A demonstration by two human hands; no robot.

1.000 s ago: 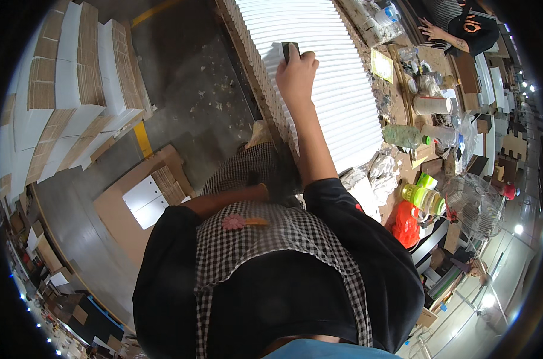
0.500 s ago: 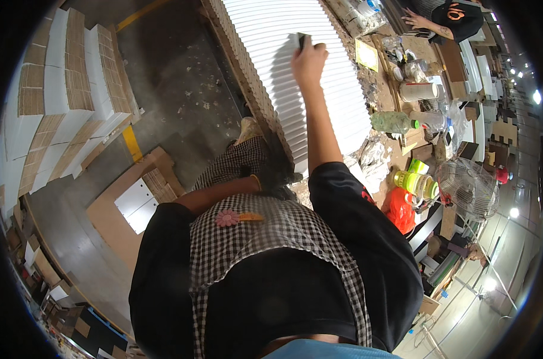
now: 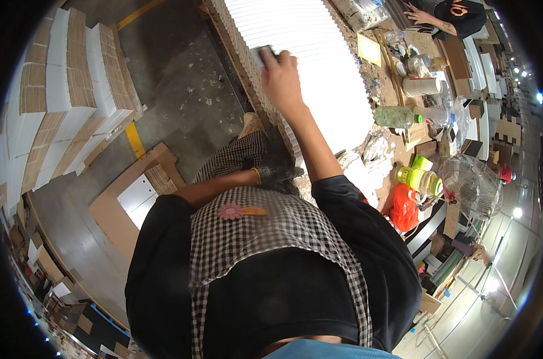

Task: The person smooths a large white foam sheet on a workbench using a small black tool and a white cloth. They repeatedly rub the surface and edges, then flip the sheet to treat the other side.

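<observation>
My bare right hand [image 3: 282,81] is closed around a small dark block-like tool [image 3: 268,55], whose exact kind I cannot make out. It is over the left side of a long spread of white sheets [image 3: 319,78], whose many edges overlap in narrow ridges. At my waist, beside the near end of the sheets, is my left hand [image 3: 277,173] in a dark glove. Its fingers are too dark to read, and nothing can be made out in them.
Right of the sheets, the cluttered bench holds a green-capped bottle [image 3: 397,117], a white cylinder [image 3: 421,87], a yellow card [image 3: 369,49] and a red bag [image 3: 404,206]. A wire fan [image 3: 473,186] stands beyond. Cardboard stacks [image 3: 56,72] rise at left. Another person's hand [image 3: 416,13] shows top right.
My right hand has moved left and slightly nearer with the dark tool, from the middle of the white sheets to their left side. My left hand stays near my waist.
</observation>
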